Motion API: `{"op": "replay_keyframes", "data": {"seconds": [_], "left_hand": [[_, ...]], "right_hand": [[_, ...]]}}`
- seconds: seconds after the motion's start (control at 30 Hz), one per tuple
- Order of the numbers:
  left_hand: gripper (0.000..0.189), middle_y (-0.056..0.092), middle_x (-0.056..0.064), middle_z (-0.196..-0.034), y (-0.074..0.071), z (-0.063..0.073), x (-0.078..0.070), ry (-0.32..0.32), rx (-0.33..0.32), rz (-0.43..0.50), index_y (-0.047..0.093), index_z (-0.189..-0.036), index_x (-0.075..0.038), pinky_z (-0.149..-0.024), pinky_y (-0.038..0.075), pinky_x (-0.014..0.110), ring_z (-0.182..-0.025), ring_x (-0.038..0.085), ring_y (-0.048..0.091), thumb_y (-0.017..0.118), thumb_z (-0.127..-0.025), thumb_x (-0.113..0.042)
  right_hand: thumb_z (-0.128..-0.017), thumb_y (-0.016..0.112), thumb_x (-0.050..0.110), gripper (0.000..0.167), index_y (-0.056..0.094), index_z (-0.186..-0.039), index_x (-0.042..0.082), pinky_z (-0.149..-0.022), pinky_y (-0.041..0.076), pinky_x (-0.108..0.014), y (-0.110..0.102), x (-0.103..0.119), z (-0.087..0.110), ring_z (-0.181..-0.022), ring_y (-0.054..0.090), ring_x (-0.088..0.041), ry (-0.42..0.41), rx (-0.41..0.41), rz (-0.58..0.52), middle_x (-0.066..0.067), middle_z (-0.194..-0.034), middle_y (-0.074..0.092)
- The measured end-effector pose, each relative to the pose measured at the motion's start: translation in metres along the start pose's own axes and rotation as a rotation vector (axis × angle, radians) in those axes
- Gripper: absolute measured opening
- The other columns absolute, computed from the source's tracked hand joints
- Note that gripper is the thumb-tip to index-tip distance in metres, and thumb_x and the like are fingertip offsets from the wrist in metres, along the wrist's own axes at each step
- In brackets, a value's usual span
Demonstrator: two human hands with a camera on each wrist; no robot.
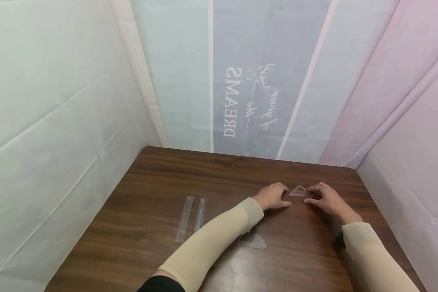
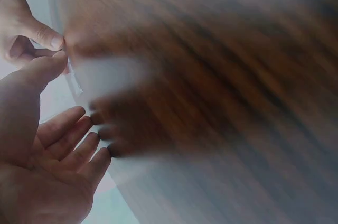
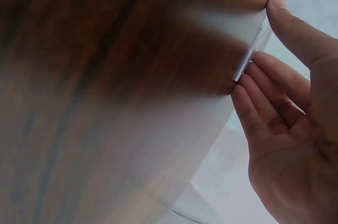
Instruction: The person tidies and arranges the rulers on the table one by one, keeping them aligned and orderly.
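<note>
A small clear set square (image 1: 295, 194) lies flat toward the right of the wooden table. My right hand (image 1: 327, 198) has its thumb and fingers at the right end of the set square, pinching it; in the right wrist view its clear edge (image 3: 257, 42) runs by the fingertips. Just left of the set square is my left hand (image 1: 272, 196), thumb and fingers spread apart with nothing between them. In the left wrist view the fingers (image 2: 68, 139) reach down to the tabletop.
Two clear rulers, a left one (image 1: 184, 220) and a right one (image 1: 200, 213), lie left of my left forearm, which covers part of the right one. A clear protractor (image 1: 254, 242) is partly under that sleeve. Printed cloth (image 1: 182, 73) hangs behind the table (image 1: 160, 174).
</note>
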State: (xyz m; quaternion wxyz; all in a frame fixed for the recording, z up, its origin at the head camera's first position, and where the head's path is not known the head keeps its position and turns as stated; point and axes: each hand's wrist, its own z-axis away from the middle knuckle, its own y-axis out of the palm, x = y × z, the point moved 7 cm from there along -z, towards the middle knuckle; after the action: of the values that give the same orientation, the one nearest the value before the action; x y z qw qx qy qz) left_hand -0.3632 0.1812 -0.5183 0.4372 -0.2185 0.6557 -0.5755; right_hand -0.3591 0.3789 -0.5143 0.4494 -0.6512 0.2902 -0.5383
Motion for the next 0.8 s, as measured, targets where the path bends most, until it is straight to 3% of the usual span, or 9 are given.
{"op": "replay_keyframes", "data": {"seconds": [0.27,0.5,0.63,0.8], "left_hand": [[0.051,0.063,-0.011,-0.144,-0.002,-0.008,-0.015,-0.035,-0.046,-0.102,0.065,-0.146,-0.024,-0.094,0.055,0.023,-0.126,0.004,0.062,0.073,-0.102,-0.049],[0.032,0.068,-0.010,-0.117,0.002,-0.013,-0.020,-0.076,-0.102,-0.175,0.075,-0.127,-0.025,-0.080,0.058,0.025,-0.103,0.008,0.067,0.073,-0.103,-0.047],[0.027,0.069,-0.010,-0.109,0.002,-0.017,-0.024,-0.090,-0.135,-0.232,0.077,-0.114,-0.026,-0.078,0.059,0.025,-0.096,0.009,0.068,0.073,-0.102,-0.050],[0.029,0.070,-0.011,-0.109,0.004,-0.020,-0.026,-0.103,-0.129,-0.252,0.077,-0.114,-0.027,-0.082,0.059,0.025,-0.098,0.009,0.068,0.070,-0.102,-0.052]], "right_hand": [[-0.094,0.087,0.023,0.053,0.069,-0.127,-0.014,-0.092,0.053,-0.065,-0.002,0.002,0.000,-0.108,0.066,-0.047,0.024,-0.037,-0.014,-0.021,-0.109,0.063],[-0.094,0.086,0.022,0.046,0.073,-0.122,-0.012,-0.089,0.053,-0.063,0.000,0.004,-0.003,-0.102,0.066,-0.043,0.021,-0.061,-0.002,-0.019,-0.105,0.066],[-0.094,0.086,0.021,0.042,0.075,-0.121,-0.010,-0.089,0.053,-0.063,-0.001,0.005,-0.004,-0.102,0.066,-0.044,0.023,-0.079,0.011,-0.019,-0.106,0.067],[-0.093,0.086,0.018,0.039,0.076,-0.119,-0.009,-0.084,0.053,-0.061,-0.001,0.005,-0.003,-0.093,0.066,-0.040,0.038,-0.102,0.029,-0.016,-0.098,0.066]]}}
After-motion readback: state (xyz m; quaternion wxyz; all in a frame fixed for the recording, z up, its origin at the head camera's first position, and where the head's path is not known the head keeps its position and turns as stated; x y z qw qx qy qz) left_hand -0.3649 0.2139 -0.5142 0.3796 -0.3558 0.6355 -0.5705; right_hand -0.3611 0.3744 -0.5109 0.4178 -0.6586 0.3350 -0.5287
